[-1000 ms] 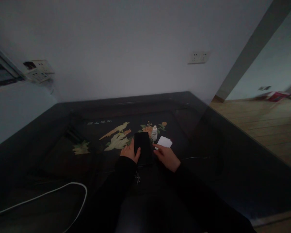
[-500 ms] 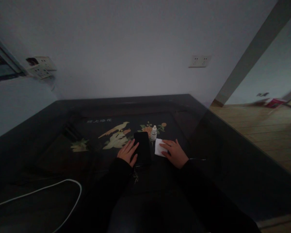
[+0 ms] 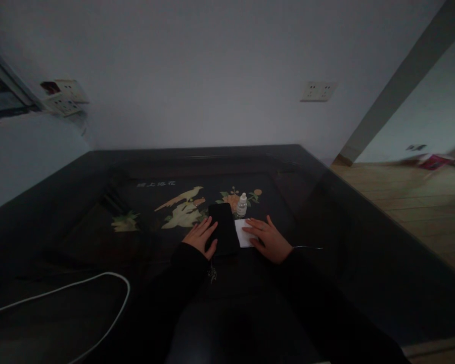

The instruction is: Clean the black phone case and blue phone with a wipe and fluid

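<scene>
A black phone (image 3: 225, 230) lies on the dark tabletop, with a small charm (image 3: 212, 274) at its lower left corner. My left hand (image 3: 200, 237) rests along the phone's left side, fingers spread onto it. Against the phone's right edge lies a folded white cloth or tissue (image 3: 241, 234). My right hand (image 3: 270, 238) lies on it with the fingers extended, covering its right part. Just behind the white piece stands a small clear dropper bottle (image 3: 241, 206) with a white cap, upright and untouched.
The glossy black table (image 3: 197, 313) bears a bird-and-flower picture (image 3: 184, 212). A white cable (image 3: 72, 284) curves over its left front. Sockets (image 3: 318, 91) sit on the wall behind. Wooden floor (image 3: 398, 197) and a red box (image 3: 435, 161) are at the right.
My right hand has slid the white piece slightly left, up against the phone, and the piece has turned a little. My left hand stays on the phone. The view has shifted slightly.
</scene>
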Tool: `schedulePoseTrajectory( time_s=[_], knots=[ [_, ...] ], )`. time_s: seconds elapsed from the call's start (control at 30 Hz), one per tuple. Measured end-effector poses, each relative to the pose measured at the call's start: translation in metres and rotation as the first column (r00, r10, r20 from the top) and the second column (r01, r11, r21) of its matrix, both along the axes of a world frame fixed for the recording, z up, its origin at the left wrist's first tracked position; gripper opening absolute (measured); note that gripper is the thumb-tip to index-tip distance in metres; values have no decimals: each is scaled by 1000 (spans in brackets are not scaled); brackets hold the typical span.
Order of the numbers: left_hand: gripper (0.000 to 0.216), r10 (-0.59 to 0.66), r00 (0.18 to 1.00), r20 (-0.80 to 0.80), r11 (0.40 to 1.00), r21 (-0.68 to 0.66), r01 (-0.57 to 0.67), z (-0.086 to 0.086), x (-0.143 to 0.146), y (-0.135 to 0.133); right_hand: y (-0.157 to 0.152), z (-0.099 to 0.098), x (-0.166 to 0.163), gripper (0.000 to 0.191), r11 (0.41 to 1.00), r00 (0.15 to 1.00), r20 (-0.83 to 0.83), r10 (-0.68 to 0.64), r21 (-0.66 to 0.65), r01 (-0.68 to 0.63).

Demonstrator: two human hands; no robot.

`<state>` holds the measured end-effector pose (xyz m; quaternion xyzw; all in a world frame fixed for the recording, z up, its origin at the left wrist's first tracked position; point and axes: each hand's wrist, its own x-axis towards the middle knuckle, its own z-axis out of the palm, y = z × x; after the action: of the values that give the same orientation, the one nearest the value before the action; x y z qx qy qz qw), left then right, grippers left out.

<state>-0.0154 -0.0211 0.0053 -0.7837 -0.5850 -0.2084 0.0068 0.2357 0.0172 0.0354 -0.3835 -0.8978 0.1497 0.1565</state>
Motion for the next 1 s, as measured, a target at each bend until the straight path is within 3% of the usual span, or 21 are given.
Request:
schedulePoseTrajectory(
  time_s=[0.2, 0.3, 0.47, 0.7, 1.0],
  knots=[
    [49, -96, 995, 33, 995, 35, 95, -9, -7, 7, 3, -6, 0, 33, 999, 988, -153, -36, 27, 40],
    [47, -51, 989, 137, 995, 87, 40, -9, -4, 7, 14, -10, -1, 27, 987, 953, -268, -139, 38, 155],
    [55, 49, 951, 306, 998, 11, -55, -6, -4, 8, 50, -19, -13, 33, 942, 867, -399, -298, 24, 335],
    [51, 44, 923, 383, 999, 1, -48, -6, -7, 13, 84, -26, -32, 33, 951, 889, -366, -274, 33, 307],
    [51, 57, 924, 377, 998, -22, -53, -6, -1, 17, 87, -33, -22, 29, 960, 897, -360, -257, 9, 279]
  ],
)
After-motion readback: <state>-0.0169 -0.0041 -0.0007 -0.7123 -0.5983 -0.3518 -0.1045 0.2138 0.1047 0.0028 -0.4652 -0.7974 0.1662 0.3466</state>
